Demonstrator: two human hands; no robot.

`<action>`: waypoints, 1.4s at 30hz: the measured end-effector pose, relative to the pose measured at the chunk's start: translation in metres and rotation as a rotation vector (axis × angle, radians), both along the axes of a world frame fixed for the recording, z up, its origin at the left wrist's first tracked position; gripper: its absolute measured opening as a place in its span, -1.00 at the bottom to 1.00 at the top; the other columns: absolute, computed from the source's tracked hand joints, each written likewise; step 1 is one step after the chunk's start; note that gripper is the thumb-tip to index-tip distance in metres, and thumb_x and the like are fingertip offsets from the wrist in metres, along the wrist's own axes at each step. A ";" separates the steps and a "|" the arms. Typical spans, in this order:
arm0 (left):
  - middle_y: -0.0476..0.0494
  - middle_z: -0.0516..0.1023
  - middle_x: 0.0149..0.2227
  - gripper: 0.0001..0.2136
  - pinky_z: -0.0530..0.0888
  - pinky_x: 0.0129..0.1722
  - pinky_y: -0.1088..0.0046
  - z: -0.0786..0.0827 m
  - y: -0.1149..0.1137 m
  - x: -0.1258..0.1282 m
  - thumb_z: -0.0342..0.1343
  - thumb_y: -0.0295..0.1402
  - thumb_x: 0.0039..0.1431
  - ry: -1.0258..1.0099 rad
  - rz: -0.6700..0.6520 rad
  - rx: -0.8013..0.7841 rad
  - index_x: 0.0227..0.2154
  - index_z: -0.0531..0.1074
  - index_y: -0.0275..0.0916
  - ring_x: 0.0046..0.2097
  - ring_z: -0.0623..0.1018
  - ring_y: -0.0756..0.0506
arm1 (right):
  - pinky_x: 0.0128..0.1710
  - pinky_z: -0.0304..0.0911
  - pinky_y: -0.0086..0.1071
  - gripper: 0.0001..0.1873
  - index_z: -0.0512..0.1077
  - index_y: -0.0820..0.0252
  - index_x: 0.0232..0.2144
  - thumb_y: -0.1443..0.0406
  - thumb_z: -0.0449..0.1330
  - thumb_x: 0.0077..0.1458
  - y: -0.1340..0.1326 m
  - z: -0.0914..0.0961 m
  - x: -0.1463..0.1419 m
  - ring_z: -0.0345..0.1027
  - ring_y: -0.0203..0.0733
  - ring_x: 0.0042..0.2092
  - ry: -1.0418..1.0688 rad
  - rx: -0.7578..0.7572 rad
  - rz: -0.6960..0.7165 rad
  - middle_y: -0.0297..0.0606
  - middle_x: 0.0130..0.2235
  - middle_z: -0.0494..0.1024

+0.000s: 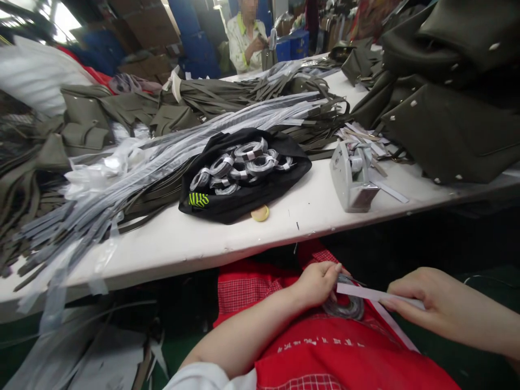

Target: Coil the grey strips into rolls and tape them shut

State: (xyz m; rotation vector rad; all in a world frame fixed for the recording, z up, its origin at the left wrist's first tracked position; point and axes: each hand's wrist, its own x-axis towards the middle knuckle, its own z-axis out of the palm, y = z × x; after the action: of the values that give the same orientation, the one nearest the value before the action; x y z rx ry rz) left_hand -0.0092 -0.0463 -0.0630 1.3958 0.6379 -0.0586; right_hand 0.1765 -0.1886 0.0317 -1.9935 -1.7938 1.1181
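Over my lap, my left hand [319, 283] is closed on the edge of a coil of grey, plastic-looking strap [348, 310]. A white strip of paper or tape [361, 292] passes across the top of that coil. Its other end is pinched between the thumb and fingers of my right hand [433, 303], to the right. Under the coil lies a red apron [325, 352], with a second pale strip [392, 325] on it. Several similar coils [249, 157], banded with white strips, rest in an open black cloth bag [280, 192] on the table.
A grey tape dispenser [345, 187] stands near the front edge of the white table [292, 227]. Long straps [170, 157] heap up on the left, dark green bag pieces [455, 130] on the right. A yellow disc [260, 213] lies by the black bag. Another person [246, 40] is across the table.
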 end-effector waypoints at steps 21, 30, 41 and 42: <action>-0.14 0.56 -0.37 -0.64 0.41 -0.22 0.46 0.022 0.004 -0.002 -0.14 -0.36 0.34 -0.034 -0.076 0.472 -0.34 0.57 -0.34 -0.32 0.48 -0.05 | -0.41 0.09 -0.39 -0.73 0.49 0.06 -0.47 0.09 0.21 0.19 0.043 -0.018 -0.019 0.36 -0.20 -0.42 -0.018 0.002 -0.037 -0.40 -0.47 0.55; -0.01 0.33 -0.52 -0.69 0.31 -0.37 0.49 0.030 -0.003 -0.002 0.02 -0.31 0.28 -0.210 -0.055 0.556 -0.59 0.32 -0.25 -0.43 0.34 0.00 | -0.41 0.18 -0.38 -0.68 0.47 0.13 -0.46 0.03 0.22 0.14 0.045 -0.048 -0.012 0.32 -0.19 -0.42 0.275 0.114 -0.406 -0.36 -0.49 0.49; -0.15 0.40 -0.28 -0.73 0.41 -0.12 0.41 0.029 -0.011 -0.005 0.05 -0.29 0.28 -0.262 0.082 0.540 -0.52 0.45 -0.25 -0.15 0.43 -0.09 | -0.34 0.21 -0.33 -0.61 0.43 0.17 -0.49 -0.03 0.24 0.01 0.044 -0.077 -0.039 0.29 -0.18 -0.39 0.724 0.010 -0.580 -0.36 -0.47 0.47; -0.14 0.37 -0.27 -0.74 0.40 -0.10 0.39 0.029 -0.011 -0.005 0.06 -0.29 0.27 -0.222 0.097 0.533 -0.51 0.45 -0.25 -0.13 0.41 -0.10 | -0.33 0.22 -0.33 -0.63 0.44 0.17 -0.48 -0.01 0.22 0.05 0.043 -0.076 -0.039 0.31 -0.16 -0.37 0.678 0.044 -0.581 -0.35 -0.46 0.48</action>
State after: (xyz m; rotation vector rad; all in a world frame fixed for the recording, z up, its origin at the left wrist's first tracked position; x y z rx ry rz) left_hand -0.0139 -0.0573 -0.0342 1.8479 0.5542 0.3634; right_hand 0.1370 -0.1451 -0.0440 -1.6446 -0.8264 1.3024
